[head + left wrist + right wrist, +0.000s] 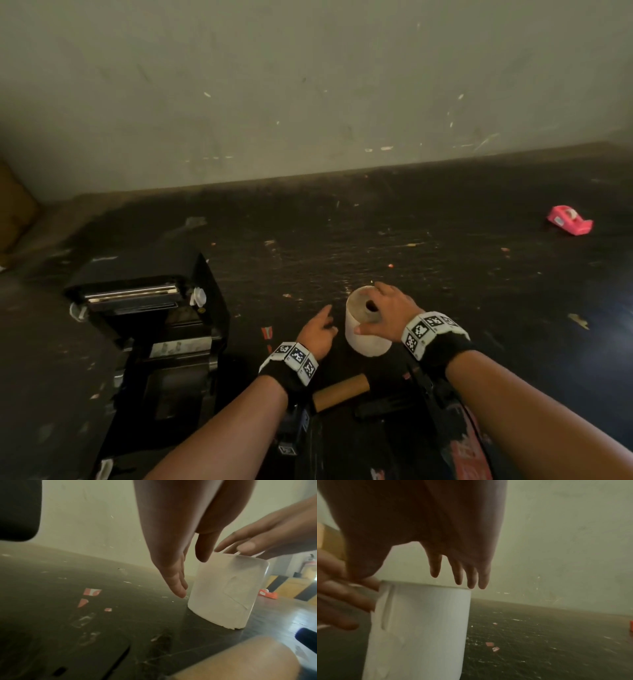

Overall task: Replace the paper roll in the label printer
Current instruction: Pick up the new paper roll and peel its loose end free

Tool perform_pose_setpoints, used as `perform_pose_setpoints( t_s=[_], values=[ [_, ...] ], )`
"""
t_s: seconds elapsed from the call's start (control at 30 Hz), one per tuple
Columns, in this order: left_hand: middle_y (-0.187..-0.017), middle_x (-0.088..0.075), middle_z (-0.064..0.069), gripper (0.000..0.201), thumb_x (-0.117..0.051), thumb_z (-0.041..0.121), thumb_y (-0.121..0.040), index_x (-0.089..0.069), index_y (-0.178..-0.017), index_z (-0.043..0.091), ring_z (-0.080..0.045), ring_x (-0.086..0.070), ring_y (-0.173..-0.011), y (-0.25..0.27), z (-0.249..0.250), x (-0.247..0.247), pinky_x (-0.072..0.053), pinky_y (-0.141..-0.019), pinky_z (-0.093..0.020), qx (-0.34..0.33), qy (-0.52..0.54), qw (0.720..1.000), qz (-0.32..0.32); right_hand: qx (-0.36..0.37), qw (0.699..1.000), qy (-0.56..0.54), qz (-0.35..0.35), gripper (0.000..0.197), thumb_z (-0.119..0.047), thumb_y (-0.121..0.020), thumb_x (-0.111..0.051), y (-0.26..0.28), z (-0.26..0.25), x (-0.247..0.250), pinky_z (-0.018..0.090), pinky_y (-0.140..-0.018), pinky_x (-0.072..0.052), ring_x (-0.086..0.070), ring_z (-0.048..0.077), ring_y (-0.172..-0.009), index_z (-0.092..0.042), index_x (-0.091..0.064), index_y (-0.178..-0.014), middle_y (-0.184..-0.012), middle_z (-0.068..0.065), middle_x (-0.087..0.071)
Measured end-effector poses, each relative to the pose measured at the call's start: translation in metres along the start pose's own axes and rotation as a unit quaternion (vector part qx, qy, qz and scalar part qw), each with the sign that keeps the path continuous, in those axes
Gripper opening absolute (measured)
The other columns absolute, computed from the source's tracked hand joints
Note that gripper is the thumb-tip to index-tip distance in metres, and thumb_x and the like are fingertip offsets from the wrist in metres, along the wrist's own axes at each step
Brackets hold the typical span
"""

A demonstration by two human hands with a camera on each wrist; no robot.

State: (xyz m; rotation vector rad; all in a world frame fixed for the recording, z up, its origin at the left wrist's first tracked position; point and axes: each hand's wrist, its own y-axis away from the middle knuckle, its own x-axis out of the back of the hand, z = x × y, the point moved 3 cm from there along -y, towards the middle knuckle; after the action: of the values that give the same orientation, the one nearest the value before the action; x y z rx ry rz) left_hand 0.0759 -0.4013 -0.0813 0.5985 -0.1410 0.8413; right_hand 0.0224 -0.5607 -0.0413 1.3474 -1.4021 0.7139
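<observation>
Both bare forearms reached forward from the bottom of the head view, each wearing a black wristband with checkered markers. Left of the paper roll (366, 329), the label printer (147, 329) sat with its lid thrown back, its paper bay exposed and showing no roll that I could make out. All of it rested on the dark, scuffed table (445, 274), which ran up to a pale wall (308, 85) behind the roll.

That white roll stood upright on its end, core hole facing up, well apart from the printer. The right hand (390, 308) arched over the top of the roll, thumb against its near side and fingers (471, 577) reaching down to the far rim; in the right wrist view the fingertips sat right at the top edge, so the hand lay lightly around the roll, though whether it truly gripped I could not tell. The left hand (317, 330) hung just beside the roll on its left, fingers (178, 586) straight and relaxed, pointing down toward the table, holding nothing and seemingly not touching the paper.

Nearer than the roll lay a brown cardboard tube (340, 390) on its side. Far to the right of the roll sat a small pink tape dispenser (570, 221).
</observation>
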Motion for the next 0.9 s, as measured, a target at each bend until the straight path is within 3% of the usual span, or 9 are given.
perform_pose_setpoints(
  t_s=[0.1, 0.2, 0.3, 0.4, 0.5, 0.6, 0.77, 0.83, 0.9],
  values=[
    [-0.152, -0.035, -0.008, 0.058, -0.043, 0.006, -0.096, -0.023, -0.149, 0.02, -0.024, -0.034, -0.139, -0.003, 0.005, -0.005, -0.03, -0.114, -0.044, -0.015, 0.01, 1.0, -0.011, 0.011, 1.0, 0.002, -0.005, 0.076, -0.055, -0.074, -0.065, -0.005, 0.001, -0.01, 0.054, -0.111, -0.028, -0.018, 0.032, -0.141, -0.034, -0.033, -0.14, -0.156, 0.007, -0.016],
    [-0.136, -0.048, 0.002, 0.051, -0.04, 0.001, -0.095, -0.038, -0.142, 0.022, -0.021, -0.043, -0.13, -0.006, 0.008, -0.012, -0.037, -0.107, -0.039, -0.049, 0.005, 0.999, -0.019, 0.024, 1.0, -0.003, 0.01, 0.067, -0.053, -0.077, -0.062, -0.006, 0.004, -0.015, 0.056, -0.11, -0.028, -0.019, 0.035, -0.139, -0.037, -0.038, -0.137, -0.155, 0.008, -0.016],
    [-0.134, -0.055, 0.0, 0.05, -0.041, 0.003, -0.094, -0.045, -0.136, 0.03, -0.022, -0.05, -0.124, -0.008, 0.009, -0.017, -0.04, -0.103, -0.041, -0.075, -0.009, 0.997, -0.019, 0.023, 0.999, -0.03, 0.012, 0.064, -0.052, -0.077, -0.062, -0.005, 0.006, -0.016, 0.056, -0.109, -0.029, -0.02, 0.036, -0.138, -0.037, -0.043, -0.136, -0.154, 0.009, -0.02],
    [-0.14, -0.051, 0.001, 0.047, -0.041, 0.012, -0.095, -0.044, -0.138, 0.029, -0.019, -0.045, -0.13, -0.01, 0.008, -0.018, -0.035, -0.11, -0.044, -0.083, 0.005, 0.996, -0.02, 0.009, 0.991, -0.115, 0.069, 0.058, -0.047, -0.076, -0.067, -0.001, 0.01, -0.007, 0.04, -0.108, -0.036, -0.038, 0.029, -0.132, -0.031, -0.053, -0.13, -0.146, 0.009, -0.038],
    [-0.143, -0.047, 0.001, 0.043, -0.041, 0.026, -0.098, -0.043, -0.14, 0.022, -0.015, -0.044, -0.129, -0.009, 0.013, -0.017, -0.032, -0.111, -0.036, -0.084, 0.023, 0.996, -0.011, -0.037, 0.965, -0.233, 0.113, 0.048, -0.041, -0.078, -0.07, 0.009, 0.016, 0.008, 0.023, -0.095, -0.04, -0.053, 0.016, -0.117, -0.029, -0.06, -0.124, -0.131, 0.001, -0.057],
    [-0.14, -0.047, 0.001, 0.057, -0.05, 0.05, -0.089, -0.041, -0.14, 0.025, -0.019, -0.048, -0.124, -0.003, 0.02, -0.013, -0.038, -0.109, -0.042, -0.075, 0.078, 0.994, 0.009, -0.097, 0.91, -0.383, 0.125, 0.042, -0.043, -0.08, -0.067, 0.022, 0.022, 0.018, 0.029, -0.089, -0.046, -0.057, 0.015, -0.107, -0.033, -0.061, -0.12, -0.121, -0.002, -0.061],
    [-0.138, -0.046, -0.005, 0.068, -0.067, 0.044, -0.081, -0.033, -0.14, 0.039, -0.028, -0.052, -0.118, 0.017, 0.043, -0.011, -0.046, -0.099, -0.054, -0.055, 0.268, 0.962, 0.005, -0.144, 0.758, -0.62, 0.142, 0.041, -0.037, -0.081, -0.066, 0.043, 0.017, 0.026, 0.041, -0.078, -0.055, -0.062, 0.023, -0.099, -0.022, -0.061, -0.119, -0.114, 0.007, -0.063],
    [-0.137, -0.045, -0.003, 0.07, -0.068, 0.04, -0.081, -0.031, -0.139, 0.044, -0.027, -0.051, -0.119, 0.026, 0.054, -0.01, -0.046, -0.098, -0.055, -0.1, 0.259, 0.961, 0.01, -0.148, 0.718, -0.669, 0.127, 0.041, -0.038, -0.082, -0.064, 0.051, 0.013, 0.029, 0.043, -0.076, -0.056, -0.062, 0.027, -0.101, -0.021, -0.058, -0.12, -0.114, 0.01, -0.063],
    [-0.136, -0.045, -0.001, 0.068, -0.07, 0.037, -0.08, -0.032, -0.136, 0.047, -0.025, -0.051, -0.12, 0.035, 0.063, -0.01, -0.046, -0.099, -0.054, -0.144, 0.242, 0.959, 0.019, -0.156, 0.697, -0.689, 0.126, 0.042, -0.038, -0.084, -0.062, 0.056, 0.011, 0.032, 0.044, -0.076, -0.055, -0.061, 0.028, -0.101, -0.021, -0.055, -0.121, -0.113, 0.01, -0.062]
  ],
)
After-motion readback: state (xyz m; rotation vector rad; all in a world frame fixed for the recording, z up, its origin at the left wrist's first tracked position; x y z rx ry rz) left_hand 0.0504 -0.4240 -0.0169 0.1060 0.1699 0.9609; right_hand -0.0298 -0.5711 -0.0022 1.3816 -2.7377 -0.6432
